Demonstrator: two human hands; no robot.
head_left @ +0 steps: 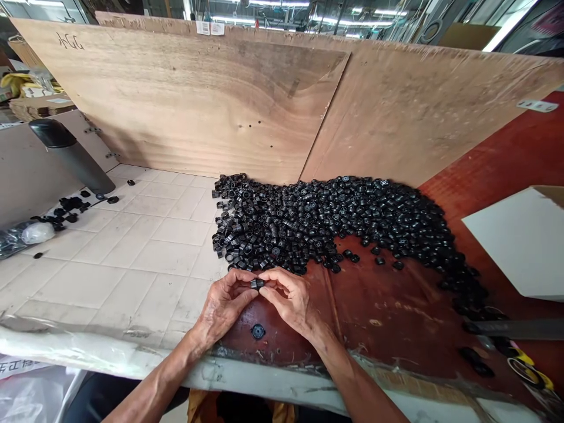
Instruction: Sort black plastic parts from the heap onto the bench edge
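Note:
Both hands meet near the table's front edge, pinching one small black plastic ring [257, 284] between their fingertips. My left hand [225, 302] grips it from the left, my right hand [288, 296] from the right. Just behind them spreads a large pile of small black rings [326, 220], running from the table's middle to the right. A single black ring [258, 331] lies flat on the red surface below my hands.
Plywood boards [211, 100] stand upright behind the pile. A dark cylinder flask [73, 155] lies at the left with several loose black parts [70, 205] and a plastic bag [26, 235]. A white sheet [524, 235] rests at the right; yellow-handled tools [529, 367] lie at the front right.

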